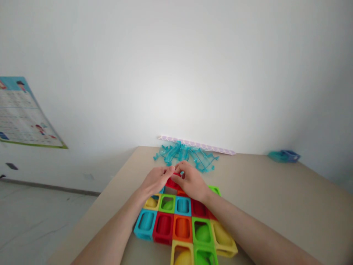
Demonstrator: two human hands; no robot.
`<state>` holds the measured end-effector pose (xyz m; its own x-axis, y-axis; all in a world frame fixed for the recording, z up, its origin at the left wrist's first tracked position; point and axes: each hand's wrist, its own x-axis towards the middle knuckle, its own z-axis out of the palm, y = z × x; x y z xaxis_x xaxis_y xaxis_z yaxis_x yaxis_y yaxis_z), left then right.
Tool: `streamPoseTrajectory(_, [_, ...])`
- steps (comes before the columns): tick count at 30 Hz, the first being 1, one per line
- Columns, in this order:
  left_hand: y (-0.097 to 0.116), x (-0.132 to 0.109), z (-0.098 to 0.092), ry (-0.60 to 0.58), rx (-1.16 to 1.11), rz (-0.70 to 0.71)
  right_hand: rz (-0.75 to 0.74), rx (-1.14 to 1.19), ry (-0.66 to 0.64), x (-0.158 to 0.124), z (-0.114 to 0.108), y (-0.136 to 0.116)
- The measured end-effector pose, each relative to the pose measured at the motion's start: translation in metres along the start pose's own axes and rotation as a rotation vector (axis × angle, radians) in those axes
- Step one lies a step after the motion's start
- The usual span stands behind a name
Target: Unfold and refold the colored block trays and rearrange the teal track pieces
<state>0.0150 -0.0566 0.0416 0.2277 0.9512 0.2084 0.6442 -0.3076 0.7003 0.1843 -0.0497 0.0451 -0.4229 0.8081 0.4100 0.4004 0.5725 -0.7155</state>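
Both my hands meet over the far side of a flat patchwork of coloured hollow plastic blocks. A red block [173,181] is gripped between them, partly covered by fingers. My left hand [157,179] closes on its left side, thumb near the top. From the right, my right hand [193,180] pinches it with curled fingers. Nearer to me lie joined blocks: a blue block [146,222], an orange block [182,228], a green block [202,232] and a yellow block [223,237], among several others. Some have rounded shapes inside.
Transparent teal plastic pieces [180,152] lie in a heap behind my hands. A long pale purple patterned strip [197,144] rests along the wall. At the table's [264,198] far right sit small teal and blue containers [284,156]. A poster [26,114] hangs at left.
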Motion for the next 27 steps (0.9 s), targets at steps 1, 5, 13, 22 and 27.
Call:
streamPoseTrajectory(1, [0.000,-0.001,0.000,-0.012,0.007,0.018,0.028,0.008,0.014,0.000,0.000,0.001])
streamPoseTrajectory(5, [-0.001,-0.001,0.000,-0.053,-0.014,0.033,0.124,0.008,0.004,0.001,0.004,0.005])
streamPoseTrajectory(13, [0.001,-0.003,0.000,0.001,-0.025,-0.011,0.099,-0.003,-0.116,-0.007,-0.036,0.003])
streamPoseTrajectory(22, [-0.008,0.000,0.007,0.122,-0.047,-0.080,0.108,-0.170,-0.331,-0.055,-0.076,0.024])
streamPoseTrajectory(27, [-0.003,0.000,0.009,0.110,-0.045,-0.091,0.080,-0.155,-0.382,-0.041,-0.052,0.017])
